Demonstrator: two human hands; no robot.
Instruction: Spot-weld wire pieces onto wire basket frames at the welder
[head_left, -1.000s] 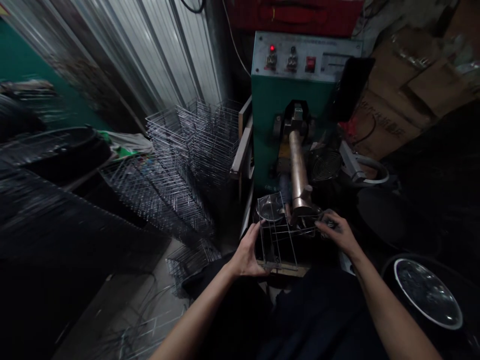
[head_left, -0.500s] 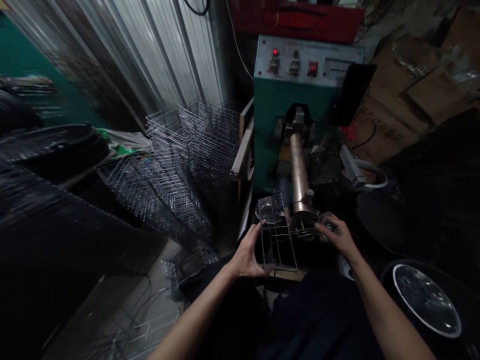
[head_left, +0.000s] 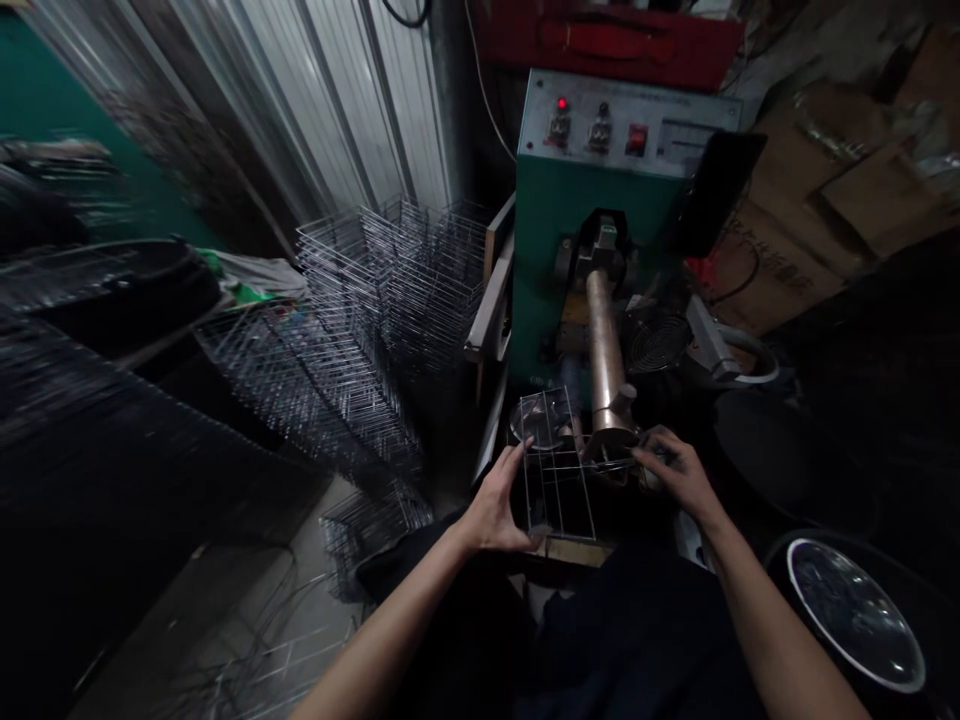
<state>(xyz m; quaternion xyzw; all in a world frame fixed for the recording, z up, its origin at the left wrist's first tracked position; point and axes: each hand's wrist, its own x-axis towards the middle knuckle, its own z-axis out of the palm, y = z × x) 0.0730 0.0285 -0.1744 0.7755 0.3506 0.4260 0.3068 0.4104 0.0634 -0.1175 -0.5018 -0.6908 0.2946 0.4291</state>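
Observation:
A small wire rack (head_left: 556, 490) of thin metal rods is in front of me, under the tip of the machine's copper-coloured arm (head_left: 604, 340). My left hand (head_left: 499, 505) grips the rack's left side, with the thumb at its near edge and the fingers higher up. To the right of the arm's tip, my right hand (head_left: 675, 470) is closed in a pinch on a thin wire piece (head_left: 613, 464) that reaches under the tip. Shadow hides the exact contact between wire, rack and tip.
A green machine (head_left: 536, 260) with a lit red lamp stands ahead. Stacked wire racks (head_left: 352, 330) fill the left side. Cardboard boxes (head_left: 780, 260) are at the right rear. A round shiny-rimmed container (head_left: 855, 615) sits at the lower right, and loose wires (head_left: 262, 640) lie on the floor.
The view has shifted slightly, so the machine appears a little further right. Both hands keep nearly the same places and grips; the rack stays under the arm's tip.

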